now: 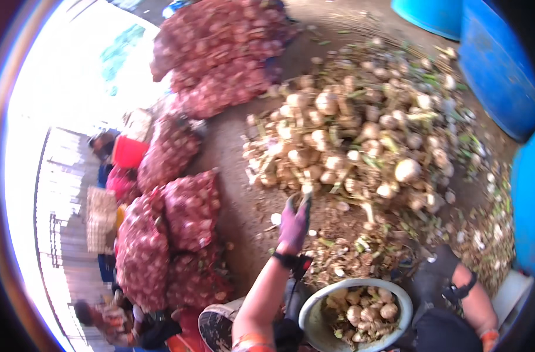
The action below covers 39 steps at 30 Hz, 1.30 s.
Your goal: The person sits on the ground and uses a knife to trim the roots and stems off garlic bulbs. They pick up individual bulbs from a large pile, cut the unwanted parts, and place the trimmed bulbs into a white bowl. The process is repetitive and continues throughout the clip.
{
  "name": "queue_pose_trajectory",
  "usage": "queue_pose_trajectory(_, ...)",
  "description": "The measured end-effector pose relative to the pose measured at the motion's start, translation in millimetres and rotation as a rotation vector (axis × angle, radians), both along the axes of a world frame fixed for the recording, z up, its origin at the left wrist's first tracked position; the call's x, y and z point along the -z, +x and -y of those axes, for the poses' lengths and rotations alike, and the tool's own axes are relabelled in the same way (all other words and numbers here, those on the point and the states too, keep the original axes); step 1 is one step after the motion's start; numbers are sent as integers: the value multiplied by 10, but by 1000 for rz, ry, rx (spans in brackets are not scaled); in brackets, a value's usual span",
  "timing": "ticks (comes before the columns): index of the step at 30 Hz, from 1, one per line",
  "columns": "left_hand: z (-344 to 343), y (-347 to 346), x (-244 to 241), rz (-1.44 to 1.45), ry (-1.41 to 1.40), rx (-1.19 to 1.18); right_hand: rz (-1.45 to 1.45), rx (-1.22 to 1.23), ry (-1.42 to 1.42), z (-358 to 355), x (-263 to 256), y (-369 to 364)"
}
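My left hand [295, 222], in a purple and dark glove, reaches to the near edge of a heap of garlic bulbs [327, 103] with stalks. Its thumb and fingers are spread in a V close to a pale stalk end [307, 188]; contact is unclear. Beside my right leg is my right hand [441, 264] in a dark glove, its fingers blurred, so whether it holds anything cannot be told. Between my legs stands a pale basin [309, 308] partly filled with trimmed bulbs [368, 313]. Scraps of skin and stalk [346, 259] cover the ground before it.
Pink mesh sacks full of bulbs [142, 255] line the left side, with more sacks [223, 48] farther off. Large blue tubs [500, 66] stand at the right. Other people [102, 323] are at far left, near a red container [129, 152] and a woven basket [101, 220].
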State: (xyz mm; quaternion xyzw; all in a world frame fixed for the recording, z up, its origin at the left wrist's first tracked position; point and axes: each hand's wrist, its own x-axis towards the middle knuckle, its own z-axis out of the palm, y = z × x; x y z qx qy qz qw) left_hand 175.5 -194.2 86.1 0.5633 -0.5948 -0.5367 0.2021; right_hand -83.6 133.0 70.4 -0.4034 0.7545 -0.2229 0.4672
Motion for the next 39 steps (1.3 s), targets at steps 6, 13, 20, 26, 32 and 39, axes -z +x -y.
queue_pose_trajectory(6, 454, -403, 456, 490, -68, 214, 56, 109, 77, 13, 7, 88)
queue_pose_trajectory(13, 0, -248, 712, 483, -230, 250, 14, 185, 42, 110, -129, 98)
queue_pose_trajectory(20, -493, 603, 892, 404, 53, 448, 37, 25, 183, 235, -146, 92)
queue_pose_trajectory(26, -724, 647, 571, 300, -215, 402, -4, 130, 100, 259, -198, 160)
queue_pose_trajectory(32, -1234, 116, -83, -446, 484, 331, 426, 288, -397, 529, -344, 365)
queue_pose_trajectory(39, -1689, -403, -248, -431, 569, 601, 240, 192, -507, 630, -609, 345)
